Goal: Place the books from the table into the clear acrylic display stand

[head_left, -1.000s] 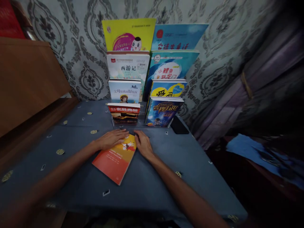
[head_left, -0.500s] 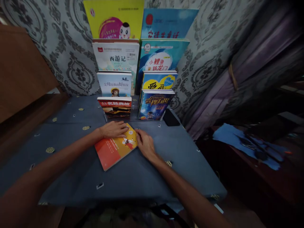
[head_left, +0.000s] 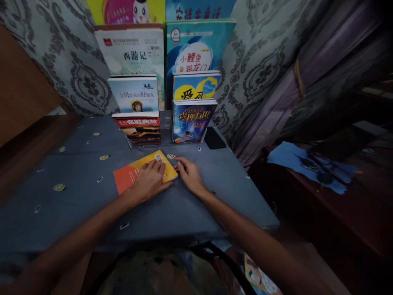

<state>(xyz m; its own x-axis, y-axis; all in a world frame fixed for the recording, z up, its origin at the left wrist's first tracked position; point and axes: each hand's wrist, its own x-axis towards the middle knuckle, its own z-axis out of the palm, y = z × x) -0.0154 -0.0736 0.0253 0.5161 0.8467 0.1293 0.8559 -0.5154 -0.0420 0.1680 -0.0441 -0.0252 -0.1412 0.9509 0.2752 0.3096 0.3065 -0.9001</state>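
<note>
A paperback book (head_left: 125,177) with an orange and yellow cover lies flat on the table, a small printed square near its far edge. My left hand (head_left: 150,177) rests on the cover, fingers spread and pointing away from me, hiding much of its middle and near side. At the book's right edge is my right hand (head_left: 188,174), its fingers curled, with thumb and forefinger at the edge.
Two columns of upright books stand in tiers behind, with a red-covered book (head_left: 141,130) and a blue one (head_left: 193,123) in front. A black phone (head_left: 215,138) lies right of them. Blue cloth (head_left: 302,166) with dark items covers part of a surface at right.
My left hand has moved from the book's far left side to its near side. The book has turned slightly clockwise. My right hand stays at its right edge; the view has tilted down.
</note>
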